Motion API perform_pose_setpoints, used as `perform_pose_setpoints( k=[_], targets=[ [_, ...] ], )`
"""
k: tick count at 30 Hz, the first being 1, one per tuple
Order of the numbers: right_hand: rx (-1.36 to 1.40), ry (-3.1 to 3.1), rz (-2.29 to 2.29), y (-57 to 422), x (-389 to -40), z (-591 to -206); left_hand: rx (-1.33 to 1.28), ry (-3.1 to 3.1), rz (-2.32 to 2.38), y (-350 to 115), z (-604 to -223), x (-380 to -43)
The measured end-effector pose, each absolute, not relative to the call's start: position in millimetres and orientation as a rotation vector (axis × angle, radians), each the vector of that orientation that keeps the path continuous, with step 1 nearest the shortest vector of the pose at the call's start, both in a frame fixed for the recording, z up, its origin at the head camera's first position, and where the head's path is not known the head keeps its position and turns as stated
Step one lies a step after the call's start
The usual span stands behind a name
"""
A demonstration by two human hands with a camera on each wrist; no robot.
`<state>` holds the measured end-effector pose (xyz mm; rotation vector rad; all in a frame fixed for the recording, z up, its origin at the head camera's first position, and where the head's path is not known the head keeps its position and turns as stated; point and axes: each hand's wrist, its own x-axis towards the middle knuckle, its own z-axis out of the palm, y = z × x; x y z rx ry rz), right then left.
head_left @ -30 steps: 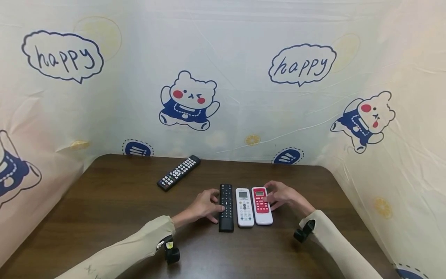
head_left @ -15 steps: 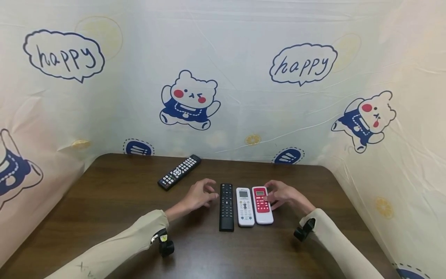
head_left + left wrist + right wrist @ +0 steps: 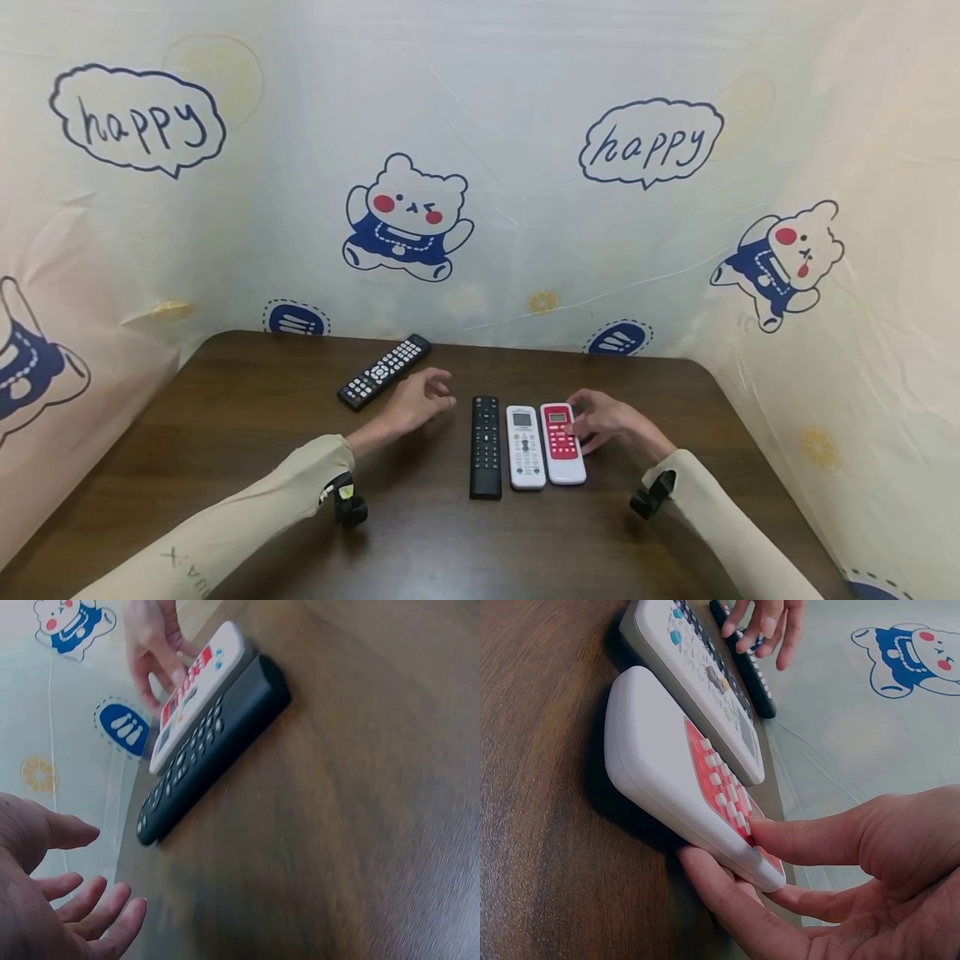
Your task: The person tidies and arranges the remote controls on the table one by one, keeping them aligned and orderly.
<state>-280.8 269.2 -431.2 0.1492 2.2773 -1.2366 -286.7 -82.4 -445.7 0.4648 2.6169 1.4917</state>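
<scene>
My right hand (image 3: 606, 417) grips the red-and-white remote control (image 3: 656, 761) by its right side, thumb on the red button face and fingers at the edge below. Left of that remote lies a white remote control (image 3: 527, 450) with a small screen. A long black remote control (image 3: 486, 450) is beside it, so the three stand in a near-parallel row. My left hand (image 3: 411, 404) hovers left of the row with relaxed fingers and nothing in them. Just behind it, a black remote control with white buttons (image 3: 384, 372) lies slanted.
The brown wooden table (image 3: 247, 433) has rounded far corners. A pale curtain (image 3: 525, 233) printed with bears and "happy" bubbles surrounds it at the back and sides. A small black camera (image 3: 349, 508) is strapped on the left sleeve, another camera (image 3: 652, 493) on the right.
My left hand has let go of the long black remote and moved left and back, toward the slanted remote. My right hand keeps its grip on the red-and-white remote.
</scene>
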Motion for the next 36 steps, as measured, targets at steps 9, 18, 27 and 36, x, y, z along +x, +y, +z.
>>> perform_pose_setpoints(
  k=[9,18,27,36],
  targets=[
    [0.16,2.278,-1.243,269,-282,-432,0.413,2.542,1.56,-99,-444,-300],
    [0.156,2.272,-1.233,270,-283,-431,0.345,2.614,1.547,-120,-441,-313],
    [0.15,2.259,-1.246,274,-286,-429,0.243,2.672,1.496,-136,-430,-328],
    [0.127,2.248,-1.238,272,-282,-432,0.329,2.846,1.332,-152,-437,-334]
  ],
)
